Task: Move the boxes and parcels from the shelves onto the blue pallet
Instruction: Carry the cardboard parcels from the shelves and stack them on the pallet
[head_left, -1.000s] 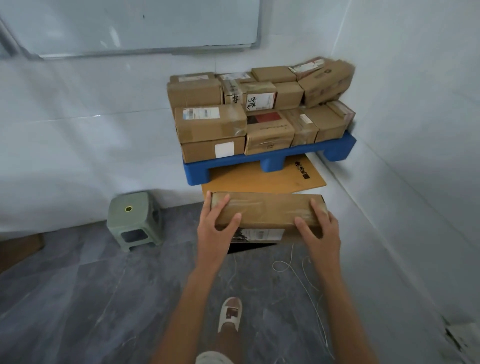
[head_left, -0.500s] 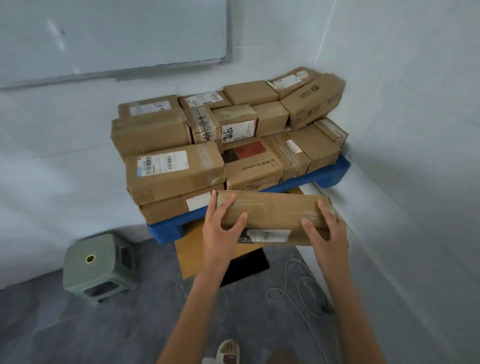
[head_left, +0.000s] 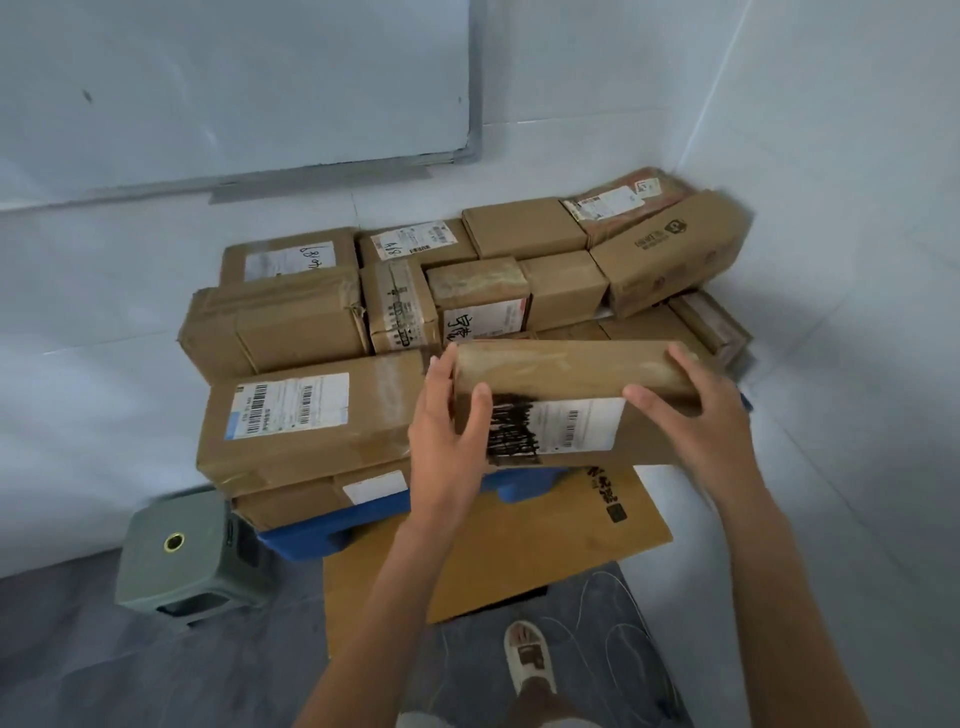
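Above the near right edge of the blue plastic pallet (head_left: 322, 535), long brown cardboard parcel (head_left: 571, 400) held level in the air, over the front row of the stacked brown cardboard boxes (head_left: 311, 415), not yet set down. Left hand (head_left: 447, 447) grasping the left end, thumb across the near face by the blacked-out label, fingers behind. Right hand (head_left: 696, 415) grasping the right end, fingers curled over the top edge. Grip clenched on the parcel at both ends. Judged stiff: no sag along its length, corners square. Judged light to moderate, carried with relaxed fingers. Taped top glossy, likely slippery; end holds with thumbs on bare card advised. Flat orange cardboard sheet (head_left: 519, 545) on the floor near the pallet; green plastic stool (head_left: 176, 556) at left.
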